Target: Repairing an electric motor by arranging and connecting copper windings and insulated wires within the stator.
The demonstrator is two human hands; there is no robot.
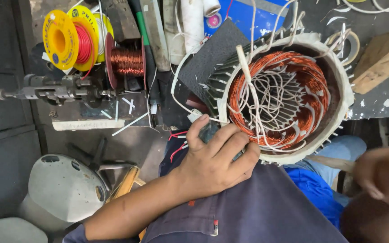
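Gripping the near rim of the motor stator [289, 96] at centre right of the frame, the left hand [214, 159] curls its fingers closed over it; the right hand [379, 177], blurred at lower right, cannot be read, and a copper wire spool [127, 61] sits upper left

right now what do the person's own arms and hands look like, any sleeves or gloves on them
Both hands are bare, with no gloves, rings or watch to be seen. The left hand shows clearly, and its forearm is uncovered up to a dark grey-blue sleeve pushed back near the elbow at the bottom edge. The right hand is a motion blur at the right edge, so any sleeve there cannot be told.
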